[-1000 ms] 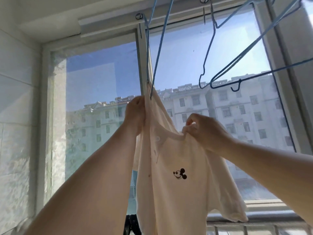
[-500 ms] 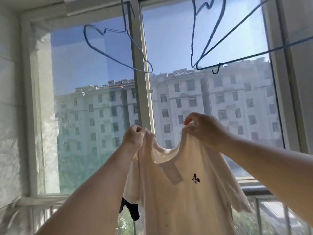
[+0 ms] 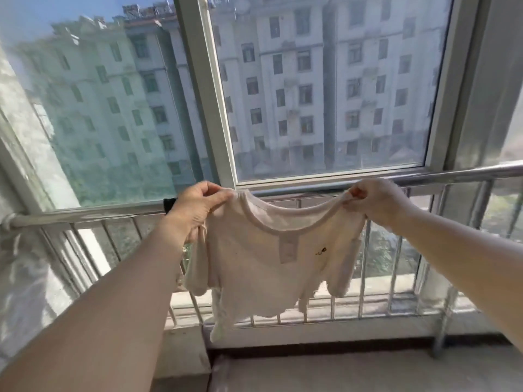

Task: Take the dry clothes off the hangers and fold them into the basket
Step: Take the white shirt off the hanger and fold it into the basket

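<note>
One cream short-sleeved shirt (image 3: pixel 263 267), small, with a round ribbed neckline, a pale label inside the collar and a small dark motif on the chest. It is held up in the air by its two shoulders, spread flat and facing the camera, hem hanging free, in front of a metal railing (image 3: pixel 452 176). Left shoulder is pinched by the left hand (image 3: pixel 195 207), fingers curled with the cloth between thumb and forefinger. Right shoulder is pinched by the right hand (image 3: pixel 376 202), fingers curled likewise around the fabric. Behind the shirt the railing's vertical bars are seen, and a dark item (image 3: pixel 169 205) is draped on the rail beside the left hand. Beyond stands a window frame (image 3: pixel 209 91), through which a pale apartment block (image 3: pixel 325 80) is viewed.
</note>
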The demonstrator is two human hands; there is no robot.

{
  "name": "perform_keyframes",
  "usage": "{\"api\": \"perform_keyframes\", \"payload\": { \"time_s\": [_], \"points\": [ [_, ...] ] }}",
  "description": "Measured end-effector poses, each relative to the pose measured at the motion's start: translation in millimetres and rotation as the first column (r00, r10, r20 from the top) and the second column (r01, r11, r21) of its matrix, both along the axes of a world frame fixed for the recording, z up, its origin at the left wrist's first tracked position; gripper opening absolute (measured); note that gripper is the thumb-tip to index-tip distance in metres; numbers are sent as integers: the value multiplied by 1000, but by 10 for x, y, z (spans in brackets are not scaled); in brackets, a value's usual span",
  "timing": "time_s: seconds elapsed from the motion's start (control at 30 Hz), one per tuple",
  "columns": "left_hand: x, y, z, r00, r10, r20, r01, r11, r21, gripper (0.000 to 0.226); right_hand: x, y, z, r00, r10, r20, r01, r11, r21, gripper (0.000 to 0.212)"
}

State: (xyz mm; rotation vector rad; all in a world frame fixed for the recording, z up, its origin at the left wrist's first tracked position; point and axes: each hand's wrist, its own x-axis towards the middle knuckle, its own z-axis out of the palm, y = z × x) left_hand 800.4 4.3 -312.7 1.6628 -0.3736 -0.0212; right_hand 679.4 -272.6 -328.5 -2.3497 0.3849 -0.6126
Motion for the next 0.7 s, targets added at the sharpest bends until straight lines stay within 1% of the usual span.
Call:
{"api": "perform_keyframes", "payload": {
  "time_s": [0.07, 0.1, 0.2, 0.23, 0.3, 0.37, 0.4, 0.5, 0.57, 0.63, 0.7],
  "points": [
    [-122, 28, -189, 997, -16, -75, 15, 1000, -18, 17, -165, -87, -205, 1000, -10, -14, 12, 992, 123, 1],
    [-184, 32, -264, 996, -21, -88, 20, 1000, -14, 17, -242, -125, -283, 1000, -14, -14, 16, 985, 173, 4],
    [-400, -23, -453, 995, -31, -95, 37, 997, 62, 14, -407, -235, -483, 999, -31, -16, 34, 946, 322, 13],
    [-519, -66, -550, 994, -29, -107, 39, 995, 91, 14, -494, -270, -568, 999, -38, -19, 42, 937, 346, 15],
    [-647, -112, -632, 990, -47, -130, 63, 990, 123, 20, -534, -297, -663, 999, -49, -21, 54, 932, 359, 14],
    [-803, -203, -775, 986, -33, -165, 60, 985, 163, 29, -630, -328, -779, 998, -45, -40, 56, 939, 339, 8],
    [-920, -280, -901, 983, -32, -178, 64, 982, 176, 29, -733, -367, -869, 998, -40, -50, 54, 941, 335, 6],
    [-1201, -480, -1160, 976, -18, -216, 63, 977, 202, 16, -976, -479, -1059, 999, -18, -48, 32, 944, 328, 6],
    [-1414, -595, -1306, 969, -15, -247, 76, 968, 239, 14, -1155, -630, -1177, 999, -28, -46, 41, 944, 327, 4],
    [-1599, -686, -1423, 958, 5, -286, 83, 952, 295, 16, -1341, -805, -1264, 998, -27, -55, 44, 936, 349, 3],
    [-1767, -774, -1524, 941, -4, -339, 121, 938, 324, 24, -1515, -972, -1343, 998, -12, -58, 34, 921, 388, 6]
  ]
}}
